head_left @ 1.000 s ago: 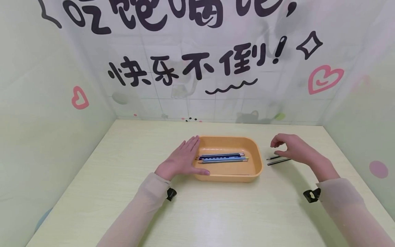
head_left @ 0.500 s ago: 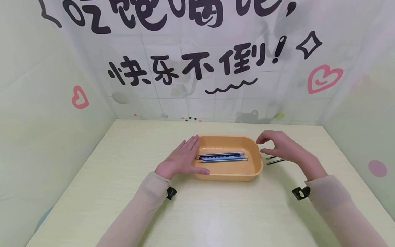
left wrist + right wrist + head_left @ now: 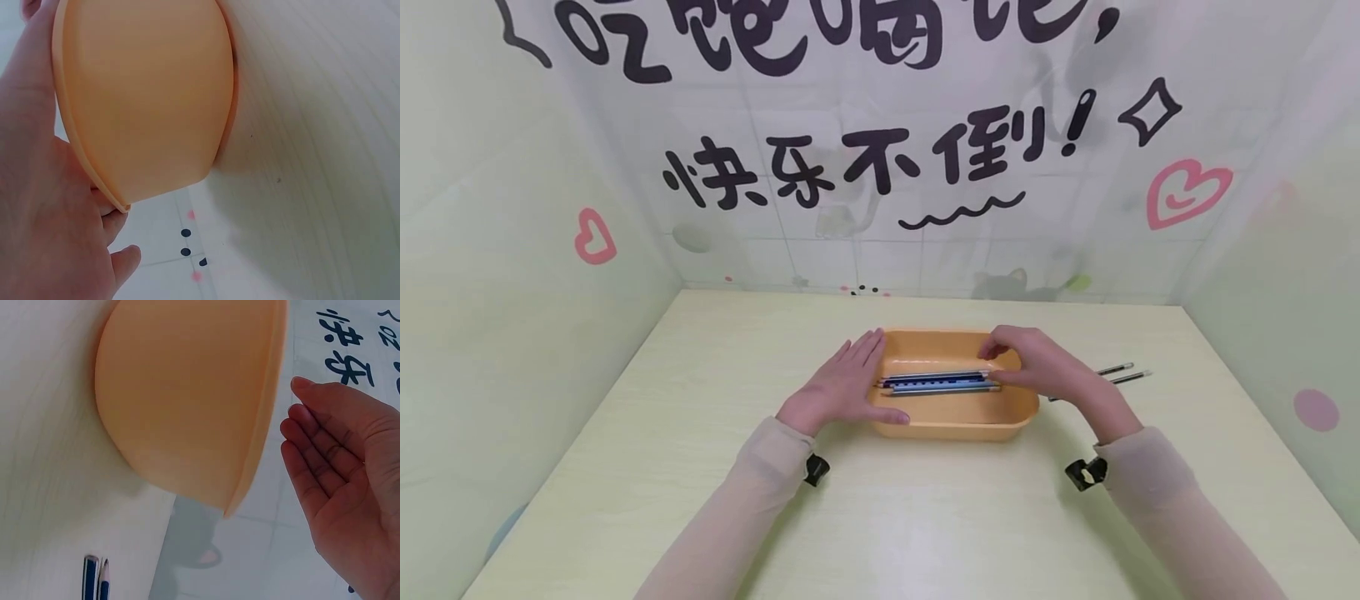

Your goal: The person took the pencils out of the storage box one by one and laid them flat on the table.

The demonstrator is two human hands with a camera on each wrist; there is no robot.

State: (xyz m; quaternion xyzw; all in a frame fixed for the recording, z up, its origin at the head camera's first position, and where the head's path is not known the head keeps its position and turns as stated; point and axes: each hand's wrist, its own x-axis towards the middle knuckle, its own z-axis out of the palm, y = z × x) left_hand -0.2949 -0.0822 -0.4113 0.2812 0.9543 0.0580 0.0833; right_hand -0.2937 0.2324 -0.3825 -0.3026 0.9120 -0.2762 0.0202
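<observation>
Pale wood-grain table point(image 3: 925, 521) | white wall point(image 3: 955, 271), black lettering point(image 3: 882, 158) | 2 pink hearts point(image 3: 1182, 202) | purple dot point(image 3: 1316, 410), far right

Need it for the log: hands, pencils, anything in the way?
Left hand on left end of tray. Right hand over right end, holding nothing. Pencils in tray, two loose pencils right of it on table. Right wrist partly hides those two.

Left hand point(image 3: 841, 387) points between one and two o'clock, fingers straight, thumb toward three; right hand point(image 3: 1047, 363) toward ten, fingers loosely bent.
</observation>
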